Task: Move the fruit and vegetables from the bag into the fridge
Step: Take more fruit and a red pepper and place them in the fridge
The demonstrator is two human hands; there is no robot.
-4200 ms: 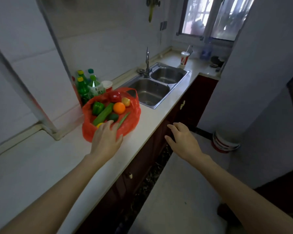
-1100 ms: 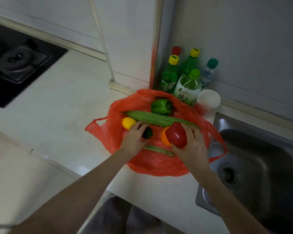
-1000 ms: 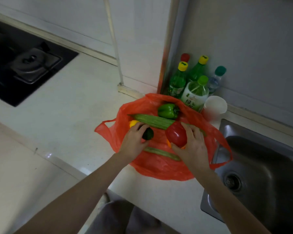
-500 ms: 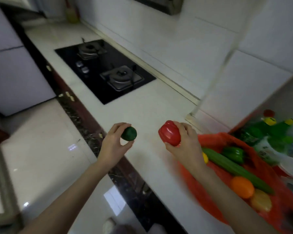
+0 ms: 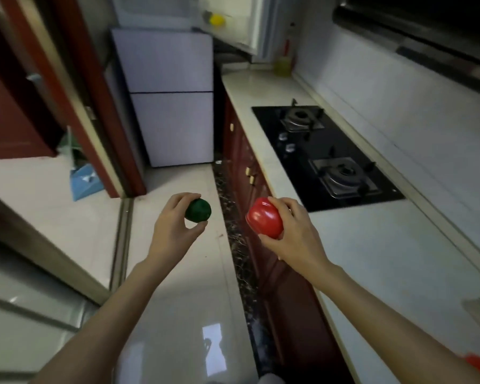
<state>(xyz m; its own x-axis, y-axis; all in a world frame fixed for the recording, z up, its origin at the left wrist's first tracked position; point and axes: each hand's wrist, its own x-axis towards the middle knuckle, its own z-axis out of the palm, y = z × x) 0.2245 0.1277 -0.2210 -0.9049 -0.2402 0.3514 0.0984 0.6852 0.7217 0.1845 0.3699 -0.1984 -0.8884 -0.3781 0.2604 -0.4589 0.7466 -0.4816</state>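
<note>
red pepper [image 5: 264, 217] gripped in right hand [image 5: 294, 234], dark green round fruit [image 5: 198, 210] pinched in left hand [image 5: 175, 228], closed fridge [image 5: 169, 98] far ahead

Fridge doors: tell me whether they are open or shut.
Shut. Both doors of the fridge sit flush, with only a thin dark seam between them and no interior showing.
</note>
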